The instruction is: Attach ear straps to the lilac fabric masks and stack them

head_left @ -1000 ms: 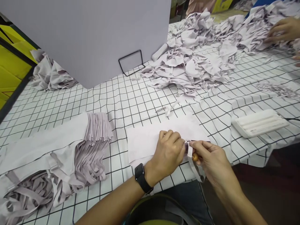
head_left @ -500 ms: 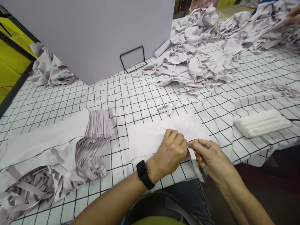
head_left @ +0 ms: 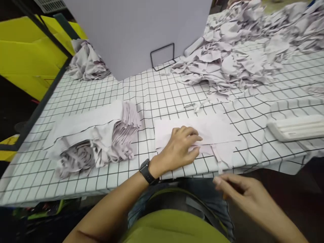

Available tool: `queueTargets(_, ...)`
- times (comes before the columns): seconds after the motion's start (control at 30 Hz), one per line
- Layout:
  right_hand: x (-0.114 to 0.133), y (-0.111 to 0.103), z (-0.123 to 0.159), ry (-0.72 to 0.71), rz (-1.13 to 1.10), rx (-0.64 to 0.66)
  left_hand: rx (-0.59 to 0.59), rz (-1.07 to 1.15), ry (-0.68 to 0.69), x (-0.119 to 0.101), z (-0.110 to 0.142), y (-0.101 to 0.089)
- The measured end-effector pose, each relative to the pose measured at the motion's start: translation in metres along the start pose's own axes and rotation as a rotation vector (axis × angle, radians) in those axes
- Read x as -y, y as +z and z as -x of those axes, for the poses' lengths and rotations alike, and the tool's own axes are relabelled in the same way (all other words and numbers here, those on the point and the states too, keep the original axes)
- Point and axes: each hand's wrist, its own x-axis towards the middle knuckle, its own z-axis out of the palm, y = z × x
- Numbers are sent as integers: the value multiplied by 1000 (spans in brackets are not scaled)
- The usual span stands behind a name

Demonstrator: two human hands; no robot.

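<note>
A pale pinkish-white fabric piece lies flat at the table's front edge. My left hand, with a black watch at the wrist, rests on it, fingers loosely bent and apart. A narrow strap runs from the piece toward me. At its lower end my right hand pinches it between thumb and finger, slightly blurred. Something small and orange shows faintly under the right fingers; its kind is hidden. Left of the piece sits a thick stack of similar fabric pieces with loops of strap hanging at its front.
A checked cloth covers the table. Behind stands a large grey panel with a black wire stand. Loose fabric heaps spread at the back right; another heap is at back left. A white tray lies right, yellow boxes left.
My left fist has opened and lies on the fabric. My right hand has moved away from it toward my body, drawing the strap out. The view has shifted left.
</note>
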Motion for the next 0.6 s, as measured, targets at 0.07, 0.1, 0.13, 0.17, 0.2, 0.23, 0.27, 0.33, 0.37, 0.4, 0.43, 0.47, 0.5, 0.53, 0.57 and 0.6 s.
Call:
queueTargets(0.07,-10,26,3,-65,-35,188,-74,44,-47,6,16,-10)
queueTargets(0.1,-14,42,1,-93,-69,210,-96,42,-57,9,24,-13)
queueTargets(0.13,-18,59,-2,-110,-108,180,-105,30,-54,12,31,-15)
queueTargets(0.17,-20,74,-8,-121,-141,144,-102,14,-42,13,39,-16)
queueTargets(0.2,-22,88,-14,-131,-168,114,-93,-4,-26,14,45,-15)
queueTargets(0.23,-22,100,-20,-141,-189,95,-80,-20,-13,13,52,-14)
queueTargets(0.27,-22,108,-26,-155,-206,89,-67,-34,-5,13,57,-13)
queueTargets(0.33,-18,116,-33,-194,-237,107,-34,-60,-5,10,66,-10)
queueTargets(0.37,-16,117,-35,-216,-253,128,-16,-77,-6,9,70,-8)
queueTargets(0.4,-13,116,-34,-238,-269,148,4,-99,-5,8,73,-7)
queueTargets(0.43,-10,114,-32,-258,-282,166,22,-125,-2,8,75,-6)
queueTargets(0.47,-7,111,-27,-274,-290,184,35,-155,2,8,77,-5)
queueTargets(0.5,-4,108,-21,-286,-295,200,45,-187,7,8,78,-4)
queueTargets(0.53,-2,104,-14,-293,-295,217,52,-217,10,8,79,-3)
queueTargets(0.57,0,100,-6,-295,-287,231,58,-244,13,8,79,-3)
queueTargets(0.6,1,95,3,-295,-268,247,63,-269,16,8,79,-3)
